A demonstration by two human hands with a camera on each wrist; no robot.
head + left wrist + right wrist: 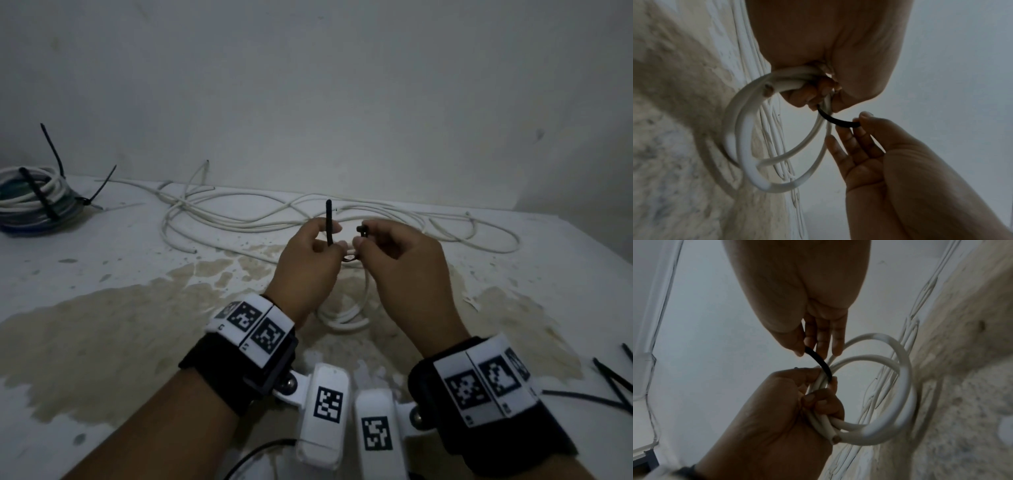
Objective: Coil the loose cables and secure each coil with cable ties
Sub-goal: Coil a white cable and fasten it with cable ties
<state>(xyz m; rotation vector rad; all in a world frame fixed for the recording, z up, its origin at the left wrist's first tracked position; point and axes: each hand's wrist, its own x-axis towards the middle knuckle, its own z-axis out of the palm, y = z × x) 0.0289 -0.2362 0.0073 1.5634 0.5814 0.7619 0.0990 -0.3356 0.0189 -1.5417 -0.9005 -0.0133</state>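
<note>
A: Your left hand [308,263] — status?
B: Fingers clenched round a small coil of white round cable [890,386], held above the stained white table [102,274].
A: Right hand [407,267]?
B: You pinch the thin black plastic cable tie [838,121] — it loops under the coil.

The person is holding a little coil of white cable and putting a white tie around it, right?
Not quite: the tie is black, not white. The left wrist view shows the black cable tie running from the left hand, which grips the small white cable coil, to the right hand, which pinches its other end.
</note>
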